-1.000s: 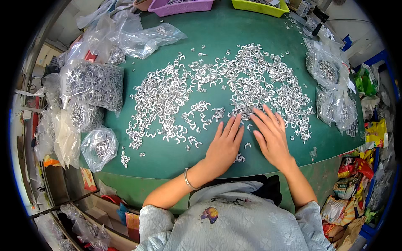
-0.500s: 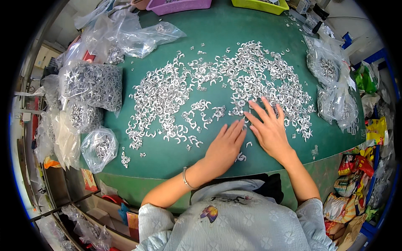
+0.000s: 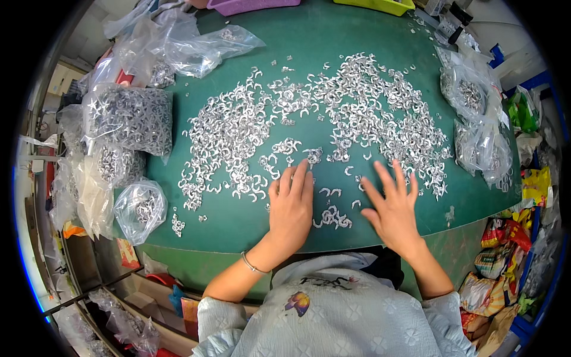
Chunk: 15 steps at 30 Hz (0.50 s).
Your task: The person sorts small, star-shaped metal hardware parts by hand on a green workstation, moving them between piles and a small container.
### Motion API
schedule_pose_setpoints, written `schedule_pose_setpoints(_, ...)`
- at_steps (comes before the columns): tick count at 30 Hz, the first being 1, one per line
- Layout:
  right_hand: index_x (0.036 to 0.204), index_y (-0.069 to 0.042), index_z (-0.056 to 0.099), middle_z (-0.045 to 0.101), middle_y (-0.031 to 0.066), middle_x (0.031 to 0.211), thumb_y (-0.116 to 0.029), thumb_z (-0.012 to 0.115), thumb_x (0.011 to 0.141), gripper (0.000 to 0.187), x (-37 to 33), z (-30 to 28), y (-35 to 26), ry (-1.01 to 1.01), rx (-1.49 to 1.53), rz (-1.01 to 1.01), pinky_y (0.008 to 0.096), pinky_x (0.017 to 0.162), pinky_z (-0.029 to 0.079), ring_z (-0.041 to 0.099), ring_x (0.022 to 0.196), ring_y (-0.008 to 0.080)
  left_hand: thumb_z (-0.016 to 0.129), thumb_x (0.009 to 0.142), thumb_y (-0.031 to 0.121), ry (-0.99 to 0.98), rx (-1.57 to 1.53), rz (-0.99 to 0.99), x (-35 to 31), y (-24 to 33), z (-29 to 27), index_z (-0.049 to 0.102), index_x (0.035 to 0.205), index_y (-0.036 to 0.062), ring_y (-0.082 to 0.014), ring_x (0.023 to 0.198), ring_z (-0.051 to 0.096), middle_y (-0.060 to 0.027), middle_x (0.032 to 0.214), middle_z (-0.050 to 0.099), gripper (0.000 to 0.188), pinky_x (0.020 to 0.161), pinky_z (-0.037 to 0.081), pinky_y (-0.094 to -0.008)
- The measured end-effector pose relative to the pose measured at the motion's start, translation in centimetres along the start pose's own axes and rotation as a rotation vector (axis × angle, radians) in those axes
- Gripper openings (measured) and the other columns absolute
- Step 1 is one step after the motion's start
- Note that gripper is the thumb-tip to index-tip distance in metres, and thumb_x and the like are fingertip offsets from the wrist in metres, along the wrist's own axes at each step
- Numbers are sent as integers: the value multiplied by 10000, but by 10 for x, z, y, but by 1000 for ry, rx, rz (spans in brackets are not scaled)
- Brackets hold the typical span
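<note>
Small silvery crescent-shaped metal pieces (image 3: 229,143) lie spread in a left-hand drift, and a second drift of metal pieces (image 3: 380,113) spreads to the right. My left hand (image 3: 290,205) rests with fingers stretched forward, its fingertips at a few loose pieces between the drifts; whether one is under them is hidden. My right hand (image 3: 392,208), fingers spread, is over the table by the near edge of the right drift and grips nothing visible. Between my hands and close to my body sits a little cluster of crescents (image 3: 334,218).
The green table (image 3: 238,229) has a curved front edge. Clear bags of metal parts (image 3: 128,119) line its left side, with a small round bag (image 3: 141,212) nearer. More bags (image 3: 482,149) lie at right. A purple tray (image 3: 253,7) and a yellow-green tray (image 3: 377,5) stand at the back.
My hands have parted: the left moved left and the right shifted slightly right and nearer. The near cluster, mostly covered before, now shows more crescents.
</note>
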State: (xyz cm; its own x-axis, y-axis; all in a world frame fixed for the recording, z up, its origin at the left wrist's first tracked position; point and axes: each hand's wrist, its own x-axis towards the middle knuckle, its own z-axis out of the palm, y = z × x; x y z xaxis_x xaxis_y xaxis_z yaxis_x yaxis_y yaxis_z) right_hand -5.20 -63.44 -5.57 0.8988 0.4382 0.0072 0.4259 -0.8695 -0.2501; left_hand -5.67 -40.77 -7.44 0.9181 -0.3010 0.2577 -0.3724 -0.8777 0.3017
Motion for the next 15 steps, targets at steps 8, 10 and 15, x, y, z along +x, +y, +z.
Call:
schedule_pose_setpoints(8, 1327, -139, 532, 272, 155, 1509, -359, 716, 771, 626, -1, -7, -3, -25, 65, -35, 658, 1062, 130, 168, 1414, 404, 524, 695, -99, -150, -315, 78, -19, 14, -1, 523, 1254, -35, -366, 1203, 455, -176, 1301, 477, 563, 987, 392, -447)
schedule_pose_setpoints(10, 1307, -133, 553, 272, 152, 1510, -354, 717, 771, 603, 3, -3, -8, -89, 111, -98, 658, 1061, 134, 165, 1415, 404, 509, 681, -127, -132, -399, 82, -13, 16, 2, 505, 1273, -40, -368, 1243, 443, -186, 1337, 461, 598, 1022, 380, -450)
schedule_pose_setpoints(15, 1304, -110, 552, 287, 133, 1512, -327, 700, 795, 573, -5, -8, -6, -209, 223, -162, 646, 1072, 133, 163, 1424, 392, 503, 682, -136, -134, -406, 200, 24, 14, 10, 458, 1323, -31, -354, 1329, 386, -182, 1406, 430, 652, 1080, 342, -455)
